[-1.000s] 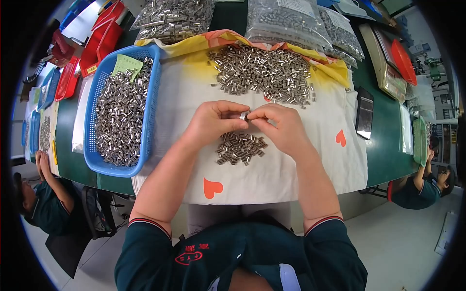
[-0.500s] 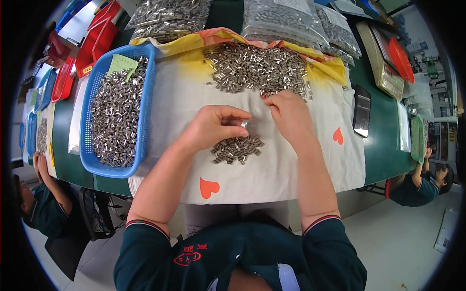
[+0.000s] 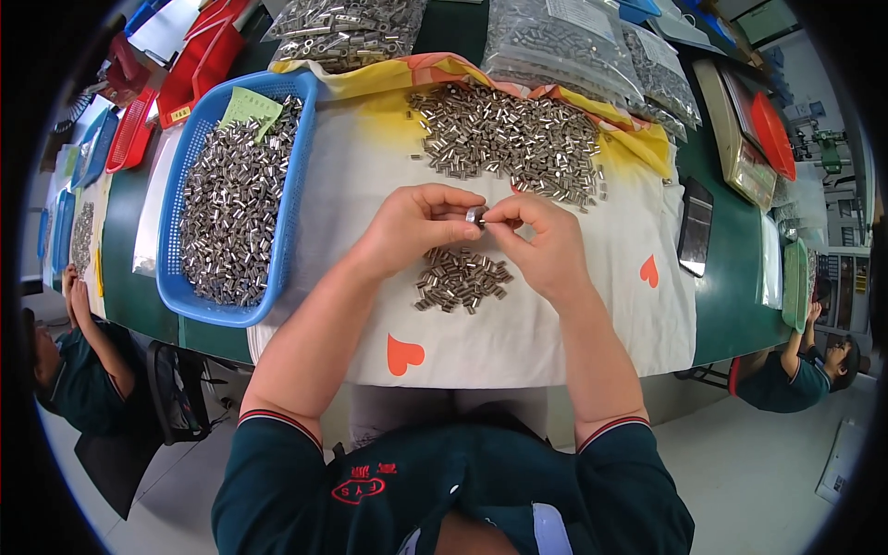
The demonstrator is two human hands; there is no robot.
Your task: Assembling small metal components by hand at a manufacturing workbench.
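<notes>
My left hand (image 3: 405, 225) pinches a short, shiny metal ring (image 3: 475, 215) between thumb and fingers above the cloth. Against that ring, my right hand (image 3: 544, 245) has its thumb and forefinger closed on a small metal pin (image 3: 483, 222), mostly covered by the fingertips. Just below both hands lies a small heap of short metal cylinders (image 3: 461, 280). Beyond them spreads a larger pile of similar metal cylinders (image 3: 509, 137). Both piles rest on a cream cloth (image 3: 555, 347) with red hearts and a yellow-orange far edge.
At the left stands a blue basket (image 3: 294, 199) full of metal cylinders, with a green note (image 3: 250, 109). Bags of metal parts (image 3: 560, 46) line the back. A dark phone-like device (image 3: 694, 227) and folders (image 3: 733, 139) lie right. A co-worker (image 3: 88, 379) sits left, another (image 3: 791, 379) right.
My right hand has come from the edge of the far pile toward me and left, meeting the ring in my left hand. The whole view has shifted slightly.
</notes>
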